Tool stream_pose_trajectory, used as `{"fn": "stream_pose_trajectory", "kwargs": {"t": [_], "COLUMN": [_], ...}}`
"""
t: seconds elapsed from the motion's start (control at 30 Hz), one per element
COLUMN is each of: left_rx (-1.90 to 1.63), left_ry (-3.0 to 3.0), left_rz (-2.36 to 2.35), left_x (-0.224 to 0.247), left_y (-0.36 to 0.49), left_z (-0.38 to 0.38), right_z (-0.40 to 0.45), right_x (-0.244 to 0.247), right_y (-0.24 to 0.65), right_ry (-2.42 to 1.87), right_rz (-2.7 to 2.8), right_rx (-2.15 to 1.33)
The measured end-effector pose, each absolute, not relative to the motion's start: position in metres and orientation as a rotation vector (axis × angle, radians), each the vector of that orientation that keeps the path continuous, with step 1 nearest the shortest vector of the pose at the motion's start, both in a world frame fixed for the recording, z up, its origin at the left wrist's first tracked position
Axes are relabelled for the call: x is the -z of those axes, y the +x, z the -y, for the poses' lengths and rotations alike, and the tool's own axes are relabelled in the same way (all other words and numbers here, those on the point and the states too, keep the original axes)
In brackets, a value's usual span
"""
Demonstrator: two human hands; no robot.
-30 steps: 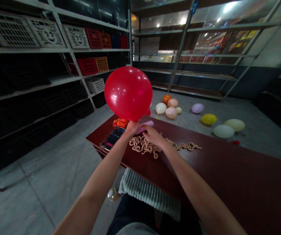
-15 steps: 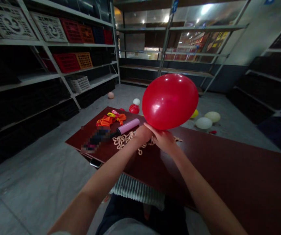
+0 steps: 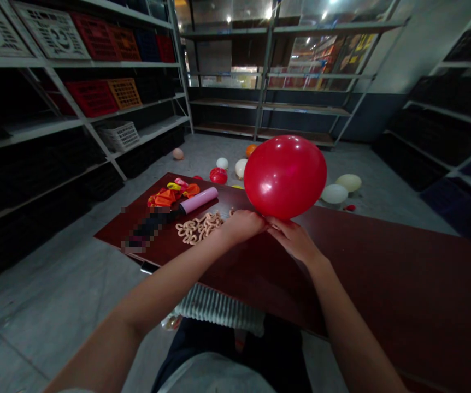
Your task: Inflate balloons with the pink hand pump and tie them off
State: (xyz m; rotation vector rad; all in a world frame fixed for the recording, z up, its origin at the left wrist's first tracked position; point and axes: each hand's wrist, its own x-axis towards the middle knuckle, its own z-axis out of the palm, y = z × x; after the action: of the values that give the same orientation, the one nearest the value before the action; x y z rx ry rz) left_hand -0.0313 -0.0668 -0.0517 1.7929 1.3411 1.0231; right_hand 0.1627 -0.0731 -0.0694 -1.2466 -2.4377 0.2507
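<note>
A large inflated red balloon [image 3: 285,176] stands above my two hands, over the dark red table [image 3: 366,256]. My left hand [image 3: 248,225] is closed at the balloon's lower end, its fingertips meeting those of the other hand. Just right of it, my right hand [image 3: 295,237] pinches the balloon's neck area from below; the neck itself is mostly hidden by fingers. To the left lie a heap of beige looped cord [image 3: 198,228], a pink and black pump [image 3: 199,200] and a pile of uninflated orange, yellow and pink balloons [image 3: 165,197].
A blurred dark object [image 3: 147,228] lies at the table's left end. Beyond the table, several inflated balloons rest on the floor, among them a white one [image 3: 334,194] and an orange one [image 3: 251,150]. Shelves with crates [image 3: 92,98] line the left; more racks stand behind and right.
My hands have moved right, off the beige cord, with the red balloon still at their fingers. The view has shifted, and white and orange floor balloons now show left of the red balloon.
</note>
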Motion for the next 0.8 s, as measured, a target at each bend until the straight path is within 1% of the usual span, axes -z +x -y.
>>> {"fn": "stream_pose_trajectory", "kwargs": {"t": [0.17, 0.27, 0.33, 0.57, 0.8], "left_rx": [-0.736, -0.563, -0.513, -0.768, -0.884], "left_ry": [2.182, 2.56, 2.768, 2.871, 2.744], "left_rz": [-1.3, -1.263, -1.254, -1.405, -1.581], "left_x": [0.051, 0.045, 0.041, 0.038, 0.048], "left_y": [-0.043, -0.044, -0.043, -0.046, -0.068], "left_z": [0.079, 0.091, 0.099, 0.117, 0.117], "right_z": [0.068, 0.069, 0.071, 0.077, 0.074], "right_x": [0.083, 0.085, 0.087, 0.093, 0.085], "right_y": [0.154, 0.153, 0.154, 0.147, 0.118], "right_ry": [-1.105, -1.103, -1.112, -0.937, -0.871], "right_rz": [2.249, 2.101, 2.014, 1.778, 1.802], "right_rx": [-0.615, -0.751, -0.818, -0.924, -0.974]}}
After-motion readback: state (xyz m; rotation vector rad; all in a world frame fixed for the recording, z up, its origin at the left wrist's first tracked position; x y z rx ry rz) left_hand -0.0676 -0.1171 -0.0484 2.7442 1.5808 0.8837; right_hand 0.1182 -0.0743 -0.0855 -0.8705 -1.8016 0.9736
